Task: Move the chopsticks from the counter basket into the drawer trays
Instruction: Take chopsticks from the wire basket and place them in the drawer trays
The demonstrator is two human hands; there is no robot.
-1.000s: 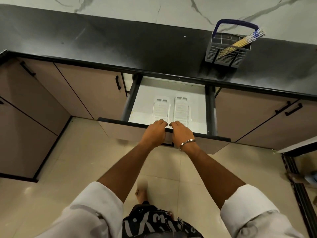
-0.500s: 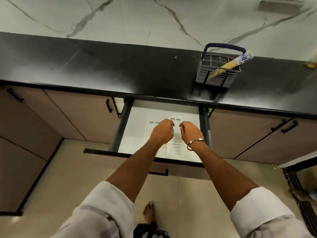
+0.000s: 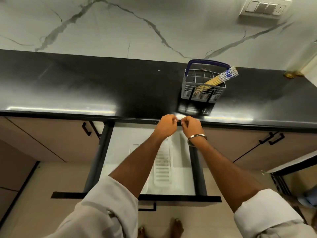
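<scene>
The chopsticks (image 3: 216,80) lean as one bundle in the basket (image 3: 203,95) at upper right of centre, patterned tops poking past its rim. I judge them light, stiff and smooth, apt to slide or scatter, so best gripped together just below the blue-and-white ends. The count is unclear (perhaps six or more). One basket; at least one slotted tray (image 3: 163,167) shows in the open drawer (image 3: 120,140) at lower centre. Left hand (image 3: 165,126) and right hand (image 3: 191,125) hover loosely curled, empty, at the counter edge.
</scene>
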